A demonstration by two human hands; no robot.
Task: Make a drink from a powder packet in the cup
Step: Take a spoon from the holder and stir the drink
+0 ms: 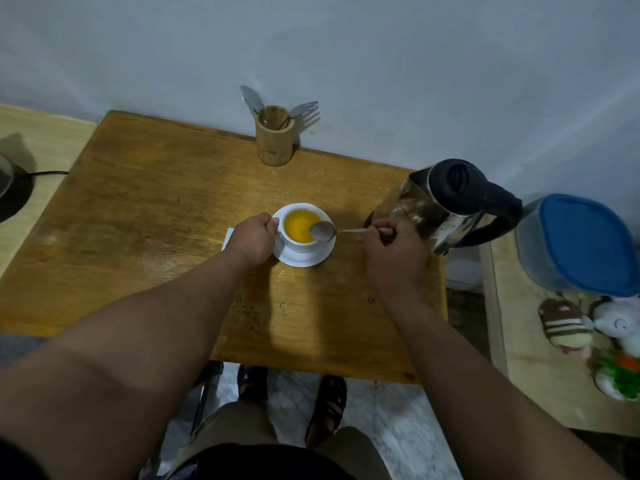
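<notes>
A white cup (300, 244) full of orange-yellow drink stands on a white saucer (304, 258) near the middle of the wooden table (145, 216). My left hand (252, 239) grips the cup's left side. My right hand (394, 251) pinches the handle of a metal spoon (323, 232), whose bowl hovers over the cup's right rim. A white packet corner (228, 238) pokes out from under my left hand.
A steel kettle (446, 206) with a black lid and handle stands just right of my right hand. A bamboo holder (274, 135) with cutlery sits at the table's far edge. A blue-lidded container (581, 244) and small toys rest on a side shelf at right.
</notes>
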